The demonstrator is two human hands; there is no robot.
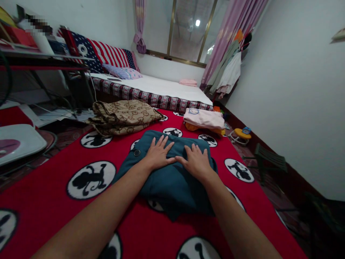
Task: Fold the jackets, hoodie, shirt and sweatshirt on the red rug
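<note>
A folded teal garment [169, 183] with a dark button lies on a red blanket [54, 201] printed with white circles and black cartoon figures. My left hand [159, 154] rests flat on the garment's upper part, fingers stretched out. Beside it, my right hand [196, 161] also lies flat on the cloth with its fingers spread. The two hands nearly touch at the thumbs. Neither hand holds anything.
A crumpled beige patterned garment [122, 117] lies at the blanket's far left, a folded pink cloth [204, 118] over something orange at the far right. Behind is a low mattress [161, 88] with pillows. A dark desk [40, 61] stands left; a small green chair [268, 158] right.
</note>
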